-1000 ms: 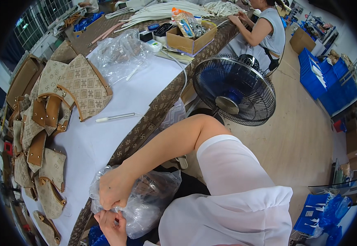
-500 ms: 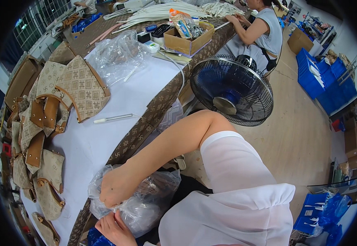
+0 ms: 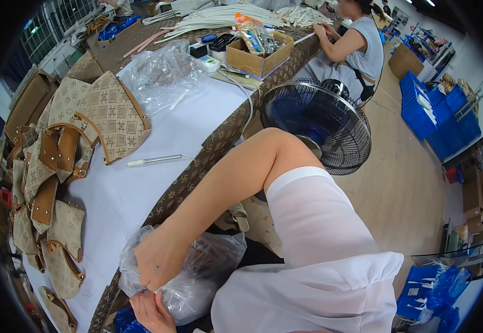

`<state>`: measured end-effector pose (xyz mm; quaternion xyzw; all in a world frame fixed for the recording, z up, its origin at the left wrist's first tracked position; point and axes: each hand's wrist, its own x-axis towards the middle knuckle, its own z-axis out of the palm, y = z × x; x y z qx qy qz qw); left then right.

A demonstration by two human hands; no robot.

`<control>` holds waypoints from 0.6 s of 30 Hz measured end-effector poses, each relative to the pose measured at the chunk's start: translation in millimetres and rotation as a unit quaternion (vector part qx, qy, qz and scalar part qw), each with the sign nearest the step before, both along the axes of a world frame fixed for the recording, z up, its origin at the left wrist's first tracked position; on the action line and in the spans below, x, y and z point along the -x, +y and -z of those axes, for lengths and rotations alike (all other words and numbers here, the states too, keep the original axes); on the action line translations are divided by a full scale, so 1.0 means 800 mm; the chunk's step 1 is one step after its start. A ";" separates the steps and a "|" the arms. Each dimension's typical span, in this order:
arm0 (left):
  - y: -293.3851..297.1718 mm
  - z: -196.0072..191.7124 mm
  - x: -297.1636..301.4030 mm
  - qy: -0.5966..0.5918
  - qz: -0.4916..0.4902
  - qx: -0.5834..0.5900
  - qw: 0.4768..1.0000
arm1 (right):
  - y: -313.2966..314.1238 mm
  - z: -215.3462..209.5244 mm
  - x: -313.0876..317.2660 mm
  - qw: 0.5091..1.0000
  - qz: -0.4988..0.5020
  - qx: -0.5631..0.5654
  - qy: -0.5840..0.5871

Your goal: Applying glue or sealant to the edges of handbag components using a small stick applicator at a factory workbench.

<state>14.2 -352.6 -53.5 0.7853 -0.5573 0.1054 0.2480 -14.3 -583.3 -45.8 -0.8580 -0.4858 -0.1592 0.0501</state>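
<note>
Nearest, the left hand (image 3: 151, 312) pinches the lower edge of a crinkled clear plastic bag (image 3: 197, 277), and the right hand (image 3: 158, 261), fingers closed, grips the same edge from above; the bag hangs just off the rim of the white-topped worktop (image 3: 136, 194) with brown pieces inside. This looks like working the bag's mouth, so the next move calls for a firm two-handed hold. Farther off lie a slim white-handled tool (image 3: 154, 160) and tan patterned bag panels (image 3: 108, 114).
</note>
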 end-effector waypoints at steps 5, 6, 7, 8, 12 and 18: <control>0.007 -0.003 -0.008 -0.025 0.066 0.000 0.998 | 0.007 0.001 0.003 0.998 -0.059 -0.034 -0.006; 0.011 -0.012 -0.011 -0.048 0.081 -0.032 0.995 | 0.009 -0.003 0.000 0.998 -0.059 -0.013 -0.005; 0.014 -0.017 -0.015 -0.071 0.095 -0.065 0.991 | 0.010 -0.007 -0.004 0.998 -0.060 0.009 -0.005; 0.011 -0.019 -0.019 -0.068 0.082 -0.068 0.992 | 0.010 -0.010 -0.006 0.998 -0.062 0.032 -0.006; 0.000 -0.027 -0.039 -0.023 0.128 -0.102 0.986 | 0.000 -0.009 -0.007 0.998 -0.047 0.032 0.029; 0.007 -0.017 -0.050 0.063 0.122 -0.102 0.985 | 0.005 0.002 0.000 0.997 0.003 0.009 0.082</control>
